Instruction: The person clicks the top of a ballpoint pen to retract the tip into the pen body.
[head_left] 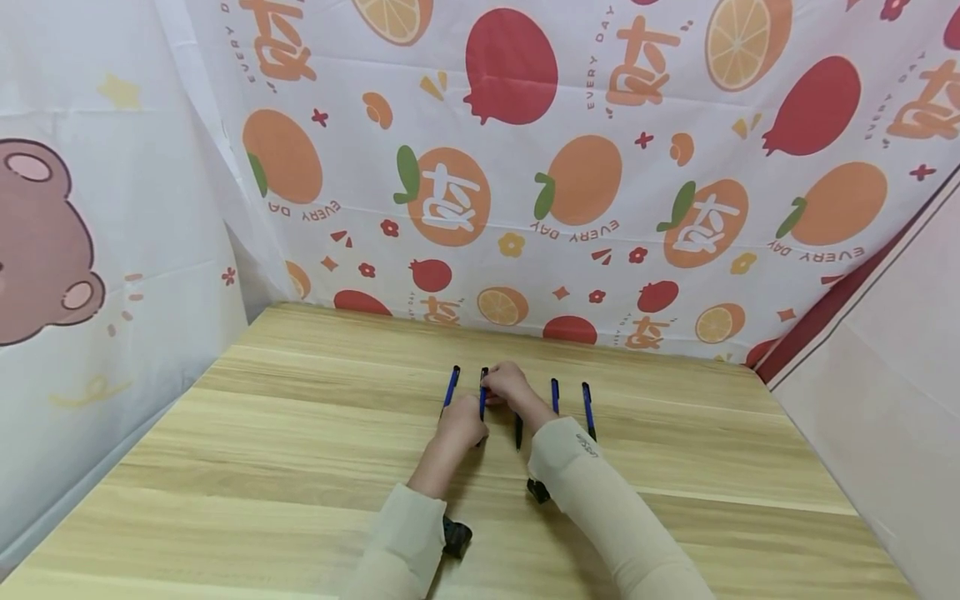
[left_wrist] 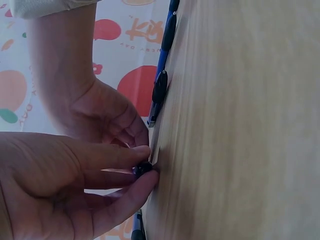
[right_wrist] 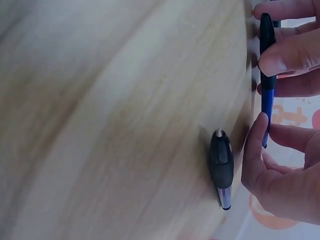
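Left hand [head_left: 460,423]: extended forward from a pale cuffed sleeve [head_left: 405,533], thumb and fingers narrowed, pinching the dark lower end of the second pen [head_left: 482,406]. Right hand [head_left: 508,383]: arm slanting inward from the right, fingertips pinching the same pen's blue upper end.

Pens, blue and black, in a spaced row: first pen [head_left: 452,386], just left of the held one; second, between the hands; third pen [head_left: 518,433], partly hidden by the right hand; fourth pen [head_left: 555,396] and fifth pen [head_left: 588,407], beyond the right forearm.

Surface [head_left: 262,442]: light wood grain. Room: bear-printed curtain [head_left: 120,250], left; fruit-printed cloth [head_left: 517,183], behind; pale panel [head_left: 885,350], right.
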